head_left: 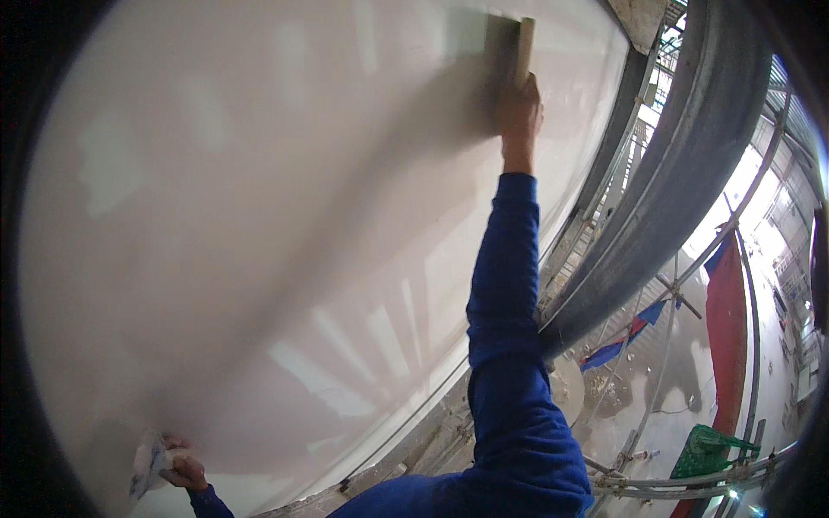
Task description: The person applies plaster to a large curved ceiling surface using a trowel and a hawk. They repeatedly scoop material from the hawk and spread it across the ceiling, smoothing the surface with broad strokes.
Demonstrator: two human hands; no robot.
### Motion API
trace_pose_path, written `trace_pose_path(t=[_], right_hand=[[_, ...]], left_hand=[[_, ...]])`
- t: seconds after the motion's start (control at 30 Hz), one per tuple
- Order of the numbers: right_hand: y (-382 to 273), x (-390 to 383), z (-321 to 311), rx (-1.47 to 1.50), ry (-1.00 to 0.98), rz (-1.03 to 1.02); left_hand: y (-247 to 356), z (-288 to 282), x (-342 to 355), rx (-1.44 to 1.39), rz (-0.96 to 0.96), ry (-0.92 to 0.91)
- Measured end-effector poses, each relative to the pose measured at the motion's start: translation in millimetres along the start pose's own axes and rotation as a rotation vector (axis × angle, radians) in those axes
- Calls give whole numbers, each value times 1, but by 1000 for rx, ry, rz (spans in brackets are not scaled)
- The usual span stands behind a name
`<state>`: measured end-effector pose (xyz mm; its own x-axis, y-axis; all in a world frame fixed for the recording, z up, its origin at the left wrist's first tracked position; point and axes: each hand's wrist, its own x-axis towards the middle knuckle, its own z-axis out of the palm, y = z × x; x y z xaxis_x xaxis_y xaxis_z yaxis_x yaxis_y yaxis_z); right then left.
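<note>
A large pale wall (285,216) with lighter smoothed patches fills most of the view. My right hand (521,110) reaches far up at the top, fingers closed around a plastering trowel (525,50) that shows a pale bar edge-on against the wall. A dark shadow beside it hides much of the tool's flat part. Low at the far left, my left hand (183,469) grips a flat, whitish, putty-smeared plate (147,464); its exact kind is unclear. Both sleeves are blue, and my right arm (509,302) stretches along the wall.
Right of the wall runs a thick curved grey beam (682,164). Beyond it are scaffold poles (751,198), a hanging red cloth (727,319), a blue and red cloth (623,337) and green netting (704,451). A ledge (414,445) borders the wall's lower edge.
</note>
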<state>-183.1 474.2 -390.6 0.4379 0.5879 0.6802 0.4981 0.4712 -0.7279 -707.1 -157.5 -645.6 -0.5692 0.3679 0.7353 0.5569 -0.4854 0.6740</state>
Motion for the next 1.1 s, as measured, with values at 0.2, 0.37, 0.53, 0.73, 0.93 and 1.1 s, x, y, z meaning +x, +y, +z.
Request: trace_pose_path(t=[0.2,0.37,0.53,0.73,0.93,1.1], right_hand=[[-91,-97,-15,8,-99,-61],[-153,-192,-39,175,-82,-294],[-149,-160,-65,268,-68,-343],[-85,-19,-45,17,-24,-11],[-62,-9,-27,73,-92,11],[-74,-45,-21,58,-107,-1]], left_hand=[[-6,-21,14,-158,-2,-36],[35,60,26,364,245,-26],[12,18,28,326,300,-182],[-1,24,20,272,284,-206],[31,51,27,339,324,-178],[34,51,31,361,333,-228]])
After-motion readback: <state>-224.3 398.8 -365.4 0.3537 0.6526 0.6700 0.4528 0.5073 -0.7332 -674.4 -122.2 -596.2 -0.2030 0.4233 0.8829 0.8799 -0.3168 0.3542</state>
